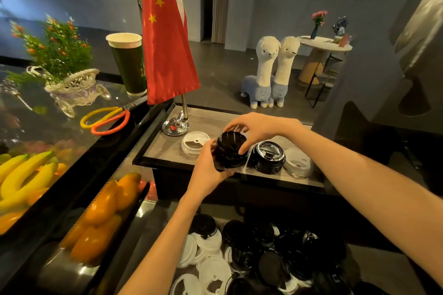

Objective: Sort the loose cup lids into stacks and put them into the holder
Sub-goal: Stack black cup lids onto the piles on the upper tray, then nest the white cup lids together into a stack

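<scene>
— Where are your hands?

— Both are on the black lid stack (230, 149) at the middle of the wooden shelf (167, 143). My left hand (211, 165) comes up from six o'clock, forearm stretched forward, palm cupping the stack's near left side with thumb and fingers curled round it. My right hand (259, 130) reaches in from four o'clock, wrist bent, fingers arched over the top, tips pinching the upper rim.

— What sits round the stack?

— At three o'clock, just beside it, a second black stack (267, 157); further the same way, a clear lid pile (298, 161). At nine o'clock a single white lid (194, 142) lies flat on the shelf, and past it at ten o'clock stands the flag base (175, 127).

— And the loose ones?

— A jumble of loose lids (251, 258), black and white, lies below the shelf at six o'clock, between my forearms. I cannot tell which part is the holder
</scene>
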A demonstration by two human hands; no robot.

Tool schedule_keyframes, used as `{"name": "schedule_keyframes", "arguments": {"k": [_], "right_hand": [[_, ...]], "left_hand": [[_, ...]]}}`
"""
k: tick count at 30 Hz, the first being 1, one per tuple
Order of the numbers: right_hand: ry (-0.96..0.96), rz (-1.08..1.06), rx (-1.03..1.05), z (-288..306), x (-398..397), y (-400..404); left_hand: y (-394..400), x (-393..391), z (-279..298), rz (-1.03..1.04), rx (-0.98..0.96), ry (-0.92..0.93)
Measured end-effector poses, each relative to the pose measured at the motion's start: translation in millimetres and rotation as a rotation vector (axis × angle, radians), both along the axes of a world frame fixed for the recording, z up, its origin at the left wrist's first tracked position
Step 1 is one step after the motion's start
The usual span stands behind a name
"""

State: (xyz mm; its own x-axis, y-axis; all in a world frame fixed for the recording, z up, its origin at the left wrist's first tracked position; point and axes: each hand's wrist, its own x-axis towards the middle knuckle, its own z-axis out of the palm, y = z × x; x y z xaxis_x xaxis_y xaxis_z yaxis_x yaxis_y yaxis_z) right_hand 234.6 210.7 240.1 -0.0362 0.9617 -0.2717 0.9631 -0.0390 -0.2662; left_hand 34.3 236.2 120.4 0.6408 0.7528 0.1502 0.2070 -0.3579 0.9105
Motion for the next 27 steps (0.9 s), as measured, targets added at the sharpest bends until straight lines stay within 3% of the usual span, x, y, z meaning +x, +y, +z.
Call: {"name": "schedule_keyframes", "arguments": {"k": [7, 20, 25, 27], "right_hand": [[-0.086, 0.007, -0.012, -10, -2, 6], [-0.142, -0.037, 0.055, -17, -12, -18], [0.158, -0.091, 0.409, -31, -40, -64], [0.338, -0.077, 0.45, -55, -60, -90]], "left_hand": [[3, -3, -5, 0.0, -0.07, -0.023], [-1, -17, 0, -0.022, 0.033, 0.017], [-26, -61, -8, 0.098, 0.141, -0.134], [-39, -80, -29, 0.153, 0.101, -0.135]]}}
